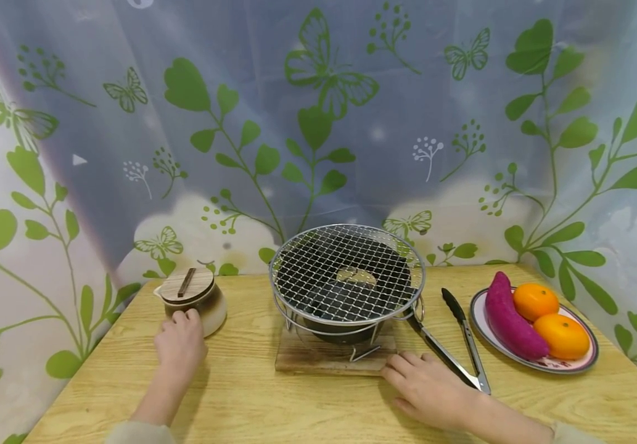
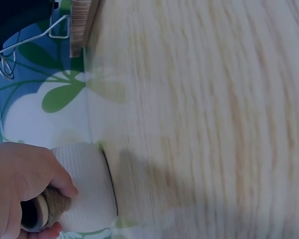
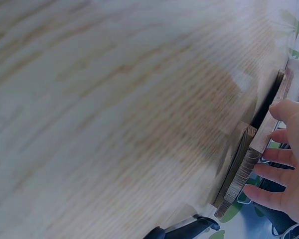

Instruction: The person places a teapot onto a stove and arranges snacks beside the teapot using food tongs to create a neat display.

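My left hand [image 1: 181,345] grips the side handle of a small teapot [image 1: 214,311] at the table's left. The pot is brown above and cream below, with a wooden lid. In the left wrist view, fingers curl round the handle, whose base is wrapped in twine [image 2: 57,203]. My right hand [image 1: 435,390] lies with fingers spread at the right front corner of a wooden board [image 1: 329,362]. On that board stands a dark stove [image 1: 340,333] in a wire stand, topped by a round mesh grill [image 1: 346,271]. The right wrist view shows those fingers extended along the board [image 3: 249,162].
Right of the stove lie black-tipped metal tongs [image 1: 470,351], close beyond my right hand. A rimmed plate [image 1: 565,368] at the far right holds a purple sweet potato [image 1: 512,320] and two oranges [image 1: 562,336]. A leaf-patterned curtain [image 1: 318,123] hangs behind the wooden table [image 1: 251,401].
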Demonstrator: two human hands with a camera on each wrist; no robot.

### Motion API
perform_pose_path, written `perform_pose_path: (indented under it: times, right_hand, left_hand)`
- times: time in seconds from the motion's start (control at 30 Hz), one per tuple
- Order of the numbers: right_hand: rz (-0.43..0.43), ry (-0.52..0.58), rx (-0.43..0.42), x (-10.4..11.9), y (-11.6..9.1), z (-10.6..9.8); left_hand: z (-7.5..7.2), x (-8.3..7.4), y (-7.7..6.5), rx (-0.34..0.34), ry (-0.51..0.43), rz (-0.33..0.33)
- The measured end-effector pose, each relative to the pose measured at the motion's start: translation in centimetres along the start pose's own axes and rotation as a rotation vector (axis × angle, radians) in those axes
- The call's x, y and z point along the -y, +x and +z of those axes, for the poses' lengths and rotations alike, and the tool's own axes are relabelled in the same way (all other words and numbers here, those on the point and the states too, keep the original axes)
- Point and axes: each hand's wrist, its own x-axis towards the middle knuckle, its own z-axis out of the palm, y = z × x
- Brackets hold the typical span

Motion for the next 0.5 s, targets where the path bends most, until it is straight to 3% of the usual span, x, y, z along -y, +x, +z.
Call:
perform_pose_path:
  times: [0.27,0.5]
  right_hand:
    - [0.023,0.010,0.020,0.00,0.00,-0.02]
    - [0.023,0.017,0.021,-0.07,0.02,0.00]
  left_hand:
    - [0.33,0.06,0.27,-0.033,0.019,0.037]
    - [0.23,0.65,-0.07,0.002,-0.021,0.012]
